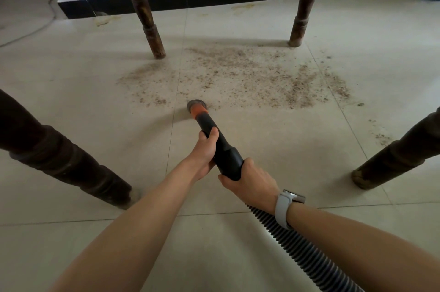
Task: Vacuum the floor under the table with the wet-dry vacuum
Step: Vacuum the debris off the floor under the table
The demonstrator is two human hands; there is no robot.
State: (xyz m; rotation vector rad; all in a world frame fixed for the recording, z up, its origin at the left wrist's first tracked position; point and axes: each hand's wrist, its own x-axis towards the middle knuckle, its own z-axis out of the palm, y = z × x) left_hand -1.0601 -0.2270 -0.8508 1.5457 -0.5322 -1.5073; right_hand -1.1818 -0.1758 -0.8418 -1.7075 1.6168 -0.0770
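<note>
Fingers [212,133] of the left hand [205,152] curl around the black wand [219,146] partway down its length, thumb on top, while the right hand [252,182] closes around the wider rear end where the ribbed hose [307,251] joins it. Both hands are gripping firmly; neither is loose or open. A pale watch [287,206] sits on the right wrist.

The wand points away from the person, and its round brush nozzle [197,106], just past an orange collar, rests on or just above the tiled floor [262,148] at the near edge of the dirt patch [245,74]. That patch of brown crumbs spreads between the far legs and trails off to the right. Nearly all of it is uncollected, so I judge the vacuuming proper to be only starting, with the first pass at the patch's near-left border.

The next move, as I see it, calls for pushing the nozzle forward into the debris and sweeping sideways in overlapping strokes, steering around the far left leg [145,12] and far right leg [306,3] and keeping the hose from snagging.

Counting: four dark turned table legs, the near left leg [59,163] and near right leg [395,158] framing the person; one wand, one hose, one main patch plus a small scatter beside the near right leg. The vacuum's body is out of view.
</note>
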